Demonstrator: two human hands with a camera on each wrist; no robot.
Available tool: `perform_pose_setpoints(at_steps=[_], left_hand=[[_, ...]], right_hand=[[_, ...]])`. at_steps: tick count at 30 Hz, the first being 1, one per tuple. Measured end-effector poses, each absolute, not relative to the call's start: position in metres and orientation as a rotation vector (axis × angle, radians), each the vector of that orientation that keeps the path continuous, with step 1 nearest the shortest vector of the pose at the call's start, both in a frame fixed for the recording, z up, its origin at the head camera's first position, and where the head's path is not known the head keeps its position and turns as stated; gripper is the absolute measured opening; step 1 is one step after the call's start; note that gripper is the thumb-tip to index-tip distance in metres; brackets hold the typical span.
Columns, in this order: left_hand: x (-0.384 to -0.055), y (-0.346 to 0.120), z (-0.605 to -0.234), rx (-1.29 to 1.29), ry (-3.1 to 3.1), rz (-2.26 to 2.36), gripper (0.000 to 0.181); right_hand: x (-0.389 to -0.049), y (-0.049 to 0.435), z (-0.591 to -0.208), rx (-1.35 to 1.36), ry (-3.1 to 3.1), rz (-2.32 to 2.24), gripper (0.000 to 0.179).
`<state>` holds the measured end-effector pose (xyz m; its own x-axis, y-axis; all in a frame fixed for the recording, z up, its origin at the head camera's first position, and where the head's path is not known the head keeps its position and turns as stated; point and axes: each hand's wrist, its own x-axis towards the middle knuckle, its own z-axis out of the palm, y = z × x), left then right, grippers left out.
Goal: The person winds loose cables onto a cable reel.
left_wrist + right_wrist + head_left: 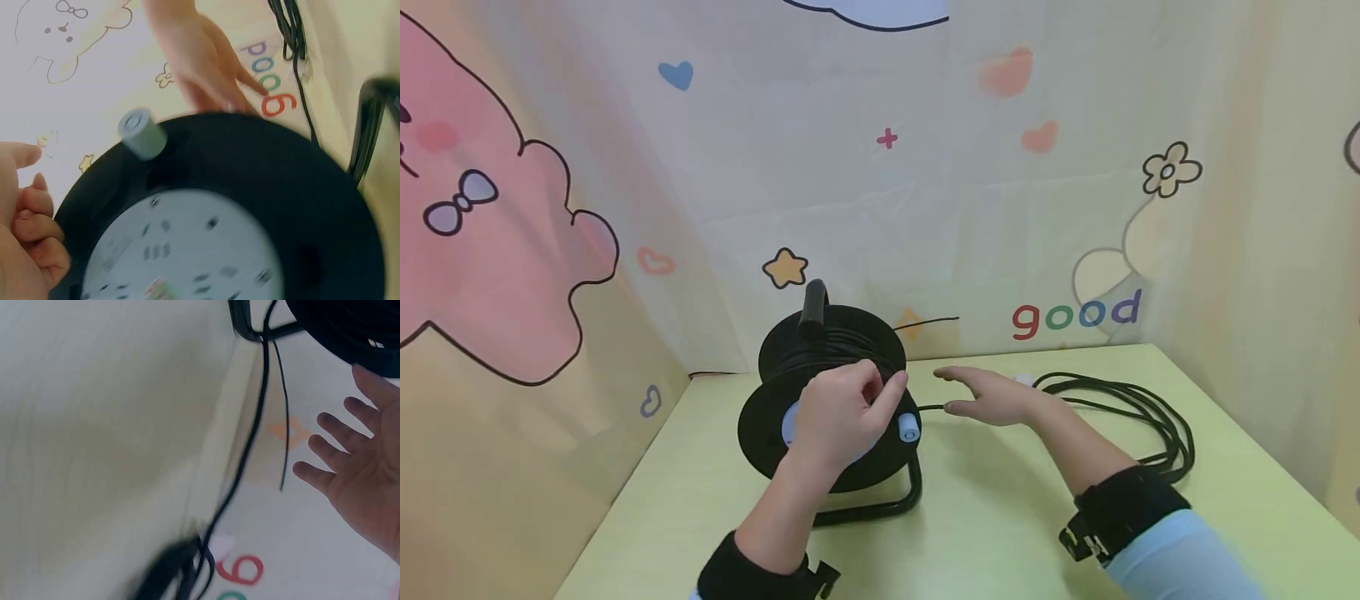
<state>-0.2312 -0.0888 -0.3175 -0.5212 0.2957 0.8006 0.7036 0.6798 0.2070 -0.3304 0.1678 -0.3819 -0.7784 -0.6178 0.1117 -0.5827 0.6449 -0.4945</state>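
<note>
A black cable reel (758, 442) with a pale centre disc (187, 244) stands on the table, black cable (838, 343) wound between its flanges. My left hand (844, 417) is in front of the reel's near face, fingers curled and thumb extended, with nothing held. Apart from it, the light blue crank knob (909, 427) juts from the flange edge, also seen in the left wrist view. To the right of the reel my right hand (996, 398) reaches out with straight, spread fingers. In the right wrist view its palm shows bare, beside the cable run (247, 447).
Loose loops of black cable (1180, 433) lie on the table's right side, near a whitish end piece (1024, 379). The reel's tube frame (880, 508) rests on the pale table (992, 517). Behind hangs a printed curtain (850, 192), with a thin dark strand (928, 322) before it.
</note>
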Motion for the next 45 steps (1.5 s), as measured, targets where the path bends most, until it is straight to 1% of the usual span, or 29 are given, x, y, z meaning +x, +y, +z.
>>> perform_pose_setpoints(at_steps=[5, 9, 13, 16, 18, 26, 32, 39, 42, 45], left_hand=[[-0.234, -0.081, -0.335, -0.684, -2.324, -0.764, 0.046], [-0.234, -0.075, -0.343, -0.587, -2.471, -0.824, 0.055], [-0.234, -0.071, -0.35, -0.502, -2.614, -0.8, 0.063], [-0.234, -0.067, -0.353, -0.491, -2.682, -0.739, 0.064], [-0.234, -0.064, -0.353, -0.499, -2.7, -0.703, 0.063], [-0.236, -0.064, -0.357, -0.524, -2.703, -0.68, 0.057], [-0.236, -0.067, -0.361, -0.522, -2.698, -0.664, 0.055], [-0.237, -0.067, -0.362, -0.51, -2.688, -0.692, 0.056], [-0.237, -0.066, -0.361, -0.505, -2.69, -0.727, 0.057], [-0.237, -0.067, -0.36, -0.502, -2.686, -0.768, 0.058]], right_hand=[[-0.345, 0.135, -0.403, -0.962, 2.787, -0.858, 0.047], [-0.351, 0.118, -0.415, -0.91, 2.78, -0.877, 0.039], [-0.351, 0.107, -0.421, -0.914, 2.775, -0.868, 0.027], [-0.351, 0.104, -0.422, -0.935, 2.777, -0.816, 0.014], [-0.349, 0.103, -0.421, -0.942, 2.79, -0.779, 0.009], [-0.348, 0.101, -0.426, -0.964, 2.963, -0.412, 0.011], [-0.349, 0.108, -0.43, -0.901, 2.982, -0.45, 0.018], [-0.339, 0.14, -0.412, -0.94, 3.061, -0.536, 0.037], [-0.333, 0.158, -0.403, -0.954, 3.091, -0.565, 0.04], [-0.329, 0.178, -0.395, -0.939, 3.108, -0.587, 0.039]])
